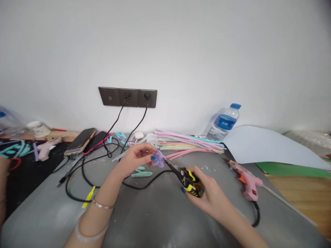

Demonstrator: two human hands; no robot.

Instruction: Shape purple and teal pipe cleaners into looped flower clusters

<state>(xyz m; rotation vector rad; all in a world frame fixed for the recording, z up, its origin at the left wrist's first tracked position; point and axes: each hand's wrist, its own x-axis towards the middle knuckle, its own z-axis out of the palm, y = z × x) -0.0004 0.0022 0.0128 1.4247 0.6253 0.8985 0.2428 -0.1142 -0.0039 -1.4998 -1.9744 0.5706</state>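
Observation:
Between the fingertips of my left hand (pixel 139 156) is a small purple looped flower (pixel 159 159), held above the grey table (pixel 152 213). My right hand (pixel 203 191) is wrapped round black and yellow pliers (pixel 186 177). The narrow jaws of the pliers point left and meet the flower's right edge; whether they pinch it is too small to tell. Teal fuzzy pieces (pixel 141 174) lie on the table below my left hand. Behind both hands is a bundle of pastel fuzzy stems (pixel 186 143).
A pink glue gun (pixel 249 182) with a cord lies at right, near white paper (pixel 269 146). A water bottle (pixel 223 122) leans against the wall. Two phones (pixel 80 141) and looping black cables (pixel 82 170) lie at left. Another person's arm (pixel 3 189) shows at the left edge.

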